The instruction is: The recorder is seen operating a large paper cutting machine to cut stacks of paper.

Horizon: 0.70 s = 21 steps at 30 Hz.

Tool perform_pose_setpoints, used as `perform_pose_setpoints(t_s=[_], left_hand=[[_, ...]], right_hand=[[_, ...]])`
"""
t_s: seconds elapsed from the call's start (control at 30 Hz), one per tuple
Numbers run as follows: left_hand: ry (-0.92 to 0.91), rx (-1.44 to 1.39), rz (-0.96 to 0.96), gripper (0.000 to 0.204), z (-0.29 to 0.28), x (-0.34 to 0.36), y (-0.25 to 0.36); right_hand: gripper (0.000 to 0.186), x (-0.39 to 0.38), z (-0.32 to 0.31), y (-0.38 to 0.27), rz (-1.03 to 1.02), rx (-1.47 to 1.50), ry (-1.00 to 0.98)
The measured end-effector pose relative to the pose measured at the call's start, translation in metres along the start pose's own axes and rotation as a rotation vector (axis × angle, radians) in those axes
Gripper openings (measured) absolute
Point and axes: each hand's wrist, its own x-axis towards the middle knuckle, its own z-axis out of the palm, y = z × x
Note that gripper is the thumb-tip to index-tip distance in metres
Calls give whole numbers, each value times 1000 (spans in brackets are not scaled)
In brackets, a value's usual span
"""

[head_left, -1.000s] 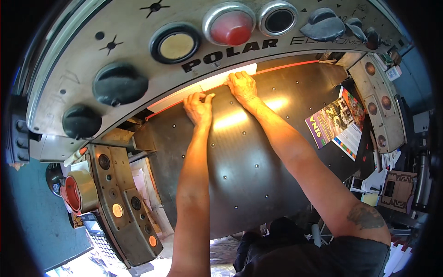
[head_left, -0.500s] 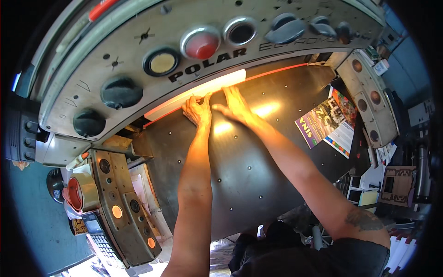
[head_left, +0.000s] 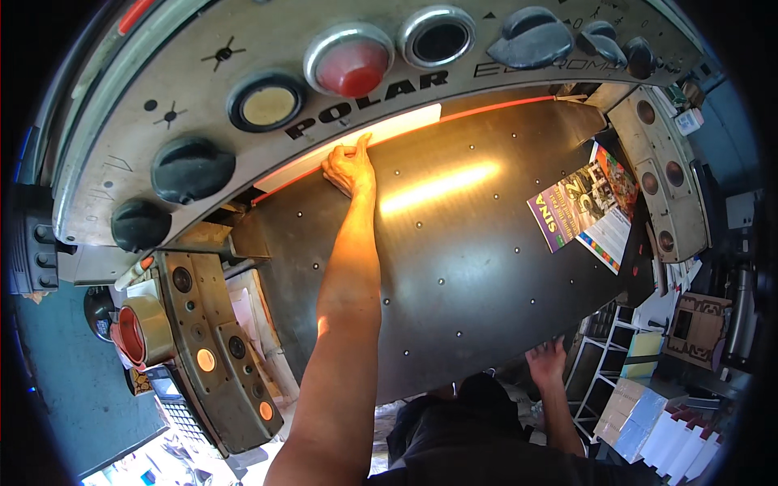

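Note:
My left hand (head_left: 348,166) is at the back of the dark metal bed (head_left: 446,283), its fingers curled against a long white paper strip (head_left: 405,120) lying along the red line (head_left: 494,105) beneath the machine's control panel (head_left: 207,97). My right hand (head_left: 546,356) is down at the bed's front edge on the right, away from the paper, with its fingers apart and nothing visible in them.
Colourful printed sheets (head_left: 567,211) lie at the bed's right. Button housings flank it, left (head_left: 190,300) and right (head_left: 664,202). At far left are tape rolls (head_left: 146,328) and a keypad device (head_left: 174,401). A white rack (head_left: 600,356) and boxes (head_left: 632,413) stand lower right.
My right hand has left the paper and moved down and right to the front edge. My left hand stays at the strip, slightly higher in view. The camera view has shifted a little.

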Motion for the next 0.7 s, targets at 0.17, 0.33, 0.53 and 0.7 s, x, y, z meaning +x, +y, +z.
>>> perform_pose_setpoints(t_s=[0.17, 0.33, 0.53, 0.7], left_hand=[[-5, 2, -49, 44, -2, 0, 4], [10, -13, 1, 45, 1, 1, -1], [97, -18, 48, 49, 1, 1, -1], [39, -52, 13, 47, 0, 1, 0]], right_hand=[[38, 58, 7, 0, -113, 168, -203], [45, 79, -2, -3, 137, 294, -547], [48, 91, 10, 0, -53, 105, -172], [56, 131, -45, 15, -770, -699, 52]])
